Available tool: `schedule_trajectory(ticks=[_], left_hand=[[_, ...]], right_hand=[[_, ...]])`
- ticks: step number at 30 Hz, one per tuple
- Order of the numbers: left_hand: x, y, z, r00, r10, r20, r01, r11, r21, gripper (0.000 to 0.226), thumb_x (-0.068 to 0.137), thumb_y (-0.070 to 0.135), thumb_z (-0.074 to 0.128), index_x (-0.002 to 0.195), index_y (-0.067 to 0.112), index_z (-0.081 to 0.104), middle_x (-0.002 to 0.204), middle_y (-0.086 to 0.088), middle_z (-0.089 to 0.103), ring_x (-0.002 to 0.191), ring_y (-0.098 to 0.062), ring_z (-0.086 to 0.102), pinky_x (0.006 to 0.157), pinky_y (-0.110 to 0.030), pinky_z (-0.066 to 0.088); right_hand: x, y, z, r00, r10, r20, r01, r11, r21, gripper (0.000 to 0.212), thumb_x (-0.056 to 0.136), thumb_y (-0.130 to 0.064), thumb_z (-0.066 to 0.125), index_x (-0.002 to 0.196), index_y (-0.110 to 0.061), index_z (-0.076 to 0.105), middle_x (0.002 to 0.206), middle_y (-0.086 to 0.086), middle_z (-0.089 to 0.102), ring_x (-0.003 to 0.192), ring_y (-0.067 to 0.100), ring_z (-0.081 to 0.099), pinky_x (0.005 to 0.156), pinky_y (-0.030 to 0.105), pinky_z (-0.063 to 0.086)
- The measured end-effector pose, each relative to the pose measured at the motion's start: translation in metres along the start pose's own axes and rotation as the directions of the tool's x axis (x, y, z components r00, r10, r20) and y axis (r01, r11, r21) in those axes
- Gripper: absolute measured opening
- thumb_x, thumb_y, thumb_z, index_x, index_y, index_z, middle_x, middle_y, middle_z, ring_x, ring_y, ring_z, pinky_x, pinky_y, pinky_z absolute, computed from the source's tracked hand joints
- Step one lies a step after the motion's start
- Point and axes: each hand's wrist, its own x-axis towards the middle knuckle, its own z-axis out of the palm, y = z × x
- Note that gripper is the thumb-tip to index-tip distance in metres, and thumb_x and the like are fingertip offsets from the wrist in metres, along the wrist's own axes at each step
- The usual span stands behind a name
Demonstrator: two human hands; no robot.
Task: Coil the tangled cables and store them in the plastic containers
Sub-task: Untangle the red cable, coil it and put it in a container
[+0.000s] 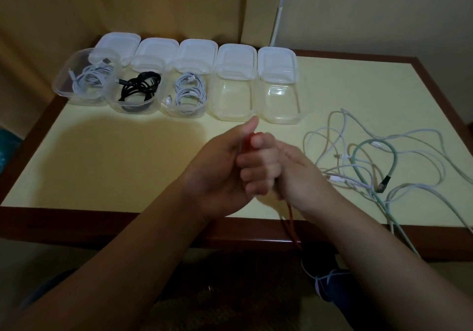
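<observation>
Winding the red cable (291, 224) goes best with even loops — left hand (220, 169) clasps the coil, right hand (289, 174) grips the strand, its tail hanging off the near table edge (153, 224).

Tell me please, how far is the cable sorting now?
Done: three of the five containers hold coils, white, black and white. In hand: the left hand and right hand work on a red cable that hangs over the table edge. Left: two empty containers, the tangled pile, and all lids are off.
</observation>
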Motion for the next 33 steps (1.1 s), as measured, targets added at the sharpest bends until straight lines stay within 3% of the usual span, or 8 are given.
schedule_trajectory(ticks=[3, 7, 10, 12, 16, 22, 27, 33], left_hand=[[0.003, 0.007, -0.008, 0.954, 0.202, -0.22, -0.244, 0.952, -0.183, 0.045, 0.109, 0.034, 0.032, 0.073, 0.017, 0.051, 0.055, 0.007, 0.038, 0.047, -0.009, 0.039, 0.047, -0.02, 0.04], [0.006, 0.018, -0.017, 0.737, 0.423, -0.528, -0.412, 0.899, 0.145, 0.046, 0.111, 0.035, 0.033, 0.072, 0.016, 0.049, 0.054, 0.006, 0.037, 0.046, -0.01, 0.04, 0.046, -0.021, 0.042], [0.006, 0.015, -0.017, 0.714, 0.489, -0.5, -0.239, 0.842, 0.483, 0.045, 0.111, 0.034, 0.033, 0.077, 0.012, 0.051, 0.054, 0.001, 0.045, 0.048, -0.014, 0.047, 0.049, -0.024, 0.047], [0.005, 0.01, -0.013, 0.71, 0.55, -0.44, 0.001, 0.624, 0.782, 0.048, 0.112, 0.031, 0.033, 0.076, 0.008, 0.055, 0.053, 0.0, 0.052, 0.048, -0.012, 0.05, 0.051, -0.02, 0.046], [-0.003, 0.002, -0.006, 0.809, 0.453, -0.375, 0.21, 0.373, 0.904, 0.056, 0.112, 0.029, 0.034, 0.066, 0.006, 0.055, 0.053, -0.007, 0.05, 0.044, -0.01, 0.049, 0.046, -0.012, 0.04], [0.003, -0.002, -0.001, 0.928, 0.098, -0.359, 0.158, 0.77, 0.619, 0.055, 0.108, 0.05, 0.03, 0.07, 0.014, 0.048, 0.053, 0.003, 0.032, 0.045, -0.014, 0.034, 0.045, -0.024, 0.04], [0.003, 0.0, -0.004, 0.938, -0.003, -0.346, 0.205, 0.811, 0.549, 0.046, 0.108, 0.046, 0.038, 0.07, 0.019, 0.043, 0.053, 0.007, 0.026, 0.044, -0.01, 0.028, 0.042, -0.021, 0.035], [0.001, -0.007, 0.003, 0.964, 0.018, -0.266, 0.055, 0.963, 0.265, 0.037, 0.104, 0.035, 0.042, 0.072, 0.017, 0.048, 0.049, 0.008, 0.03, 0.041, -0.007, 0.033, 0.04, -0.02, 0.038]], right_hand=[[-0.008, 0.006, 0.005, 0.995, 0.06, 0.078, -0.039, 0.968, -0.247, 0.045, 0.113, -0.028, 0.04, 0.071, -0.018, 0.054, 0.05, -0.013, 0.041, 0.043, 0.0, 0.035, 0.047, 0.016, 0.03], [-0.023, -0.008, 0.01, 0.988, 0.083, 0.132, -0.003, 0.857, -0.516, 0.046, 0.11, -0.036, 0.042, 0.07, -0.017, 0.055, 0.055, -0.005, 0.04, 0.047, 0.008, 0.036, 0.051, 0.024, 0.031], [-0.037, -0.021, 0.015, 0.991, -0.016, 0.133, 0.092, 0.806, -0.584, 0.04, 0.105, -0.03, 0.045, 0.072, -0.008, 0.054, 0.054, -0.004, 0.04, 0.052, 0.009, 0.04, 0.053, 0.027, 0.03], [-0.042, -0.027, 0.015, 0.988, -0.087, 0.125, 0.143, 0.817, -0.558, 0.038, 0.102, -0.029, 0.046, 0.069, -0.012, 0.05, 0.054, -0.004, 0.04, 0.051, 0.01, 0.039, 0.053, 0.03, 0.03], [-0.04, -0.033, 0.007, 0.967, -0.245, 0.062, 0.24, 0.815, -0.527, 0.039, 0.108, -0.024, 0.05, 0.07, -0.027, 0.057, 0.059, -0.017, 0.058, 0.057, 0.003, 0.056, 0.056, 0.022, 0.039], [-0.013, -0.014, -0.009, 0.939, -0.324, -0.117, 0.246, 0.869, -0.43, 0.029, 0.109, -0.026, 0.054, 0.083, -0.018, 0.063, 0.069, -0.011, 0.068, 0.07, 0.009, 0.066, 0.074, 0.032, 0.052], [0.002, 0.008, -0.005, 0.976, -0.121, -0.183, 0.085, 0.977, -0.195, 0.029, 0.111, -0.023, 0.048, 0.084, -0.015, 0.056, 0.064, -0.012, 0.061, 0.057, 0.0, 0.051, 0.059, 0.016, 0.039], [0.001, 0.015, -0.004, 0.989, 0.128, -0.072, -0.128, 0.992, 0.005, 0.036, 0.112, -0.025, 0.046, 0.083, -0.023, 0.066, 0.07, 0.006, 0.069, 0.058, 0.017, 0.063, 0.057, 0.03, 0.053]])
